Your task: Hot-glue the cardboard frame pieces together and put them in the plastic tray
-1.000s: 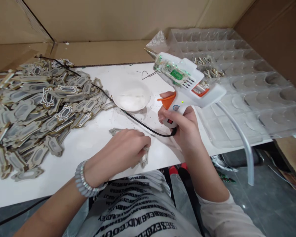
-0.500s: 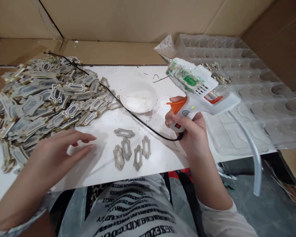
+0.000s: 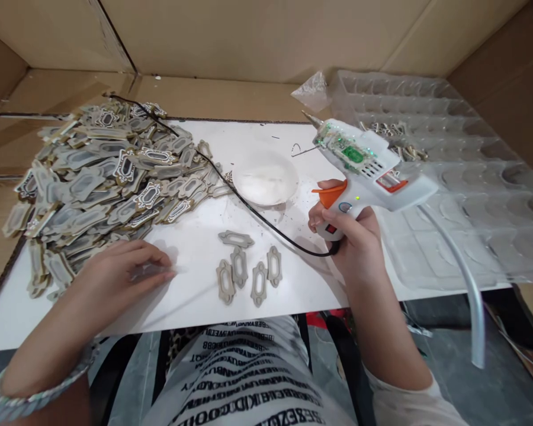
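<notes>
My right hand [image 3: 346, 231] grips a white glue gun [image 3: 359, 160] by its handle, fingers at the orange trigger. The nozzle points up and away to the left, and a clear glue stick [image 3: 473, 313] hangs from its rear. My left hand [image 3: 128, 269] rests low over the white board, fingers loosely curved and apart from the thumb, with nothing seen between them. To its right lie several small grey ornate frames [image 3: 259, 284] in a loose group. Beyond it spreads a big heap of similar frames [image 3: 84, 177], some with white-patterned faces.
A shallow white dish [image 3: 266, 177] sits mid-board. The gun's black cord [image 3: 266, 225] runs across to the heap. Clear plastic compartment trays [image 3: 448, 177] fill the right side, some holding small metallic pieces [image 3: 408, 152]. Cardboard walls [image 3: 249, 41] stand behind.
The whole view has shifted slightly, so things appear further right. My left hand's fingers and thumb have come closer together. The glue gun stays in my right hand.
</notes>
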Motion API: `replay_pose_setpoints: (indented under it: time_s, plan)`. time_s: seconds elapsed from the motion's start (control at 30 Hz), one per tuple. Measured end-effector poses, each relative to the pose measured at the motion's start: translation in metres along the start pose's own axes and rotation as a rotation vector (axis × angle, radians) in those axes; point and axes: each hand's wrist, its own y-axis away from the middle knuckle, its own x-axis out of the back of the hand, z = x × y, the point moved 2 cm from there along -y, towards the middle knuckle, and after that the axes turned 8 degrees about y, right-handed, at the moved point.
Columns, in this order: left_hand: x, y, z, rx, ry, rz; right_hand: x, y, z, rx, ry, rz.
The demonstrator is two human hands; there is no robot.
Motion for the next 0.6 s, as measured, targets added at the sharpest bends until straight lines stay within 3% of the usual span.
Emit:
replay_pose_setpoints:
  time_s: [0.27,0.47,0.57,0.6]
  plan:
    - [0.009,0.008,0.009,-0.003,0.116,0.067,0.001,0.000,0.002,0.003,-0.021,-0.015]
    - [0.013,0.010,0.025,0.105,0.237,0.182,0.002,0.001,0.002,0.019,-0.011,-0.031]
    - [0.003,0.000,0.047,0.009,0.301,0.134,0.002,0.001,0.002,0.014,0.005,-0.032]
    - [-0.003,-0.005,0.057,-0.089,0.316,0.100,0.002,0.000,0.002,0.014,0.010,-0.031]
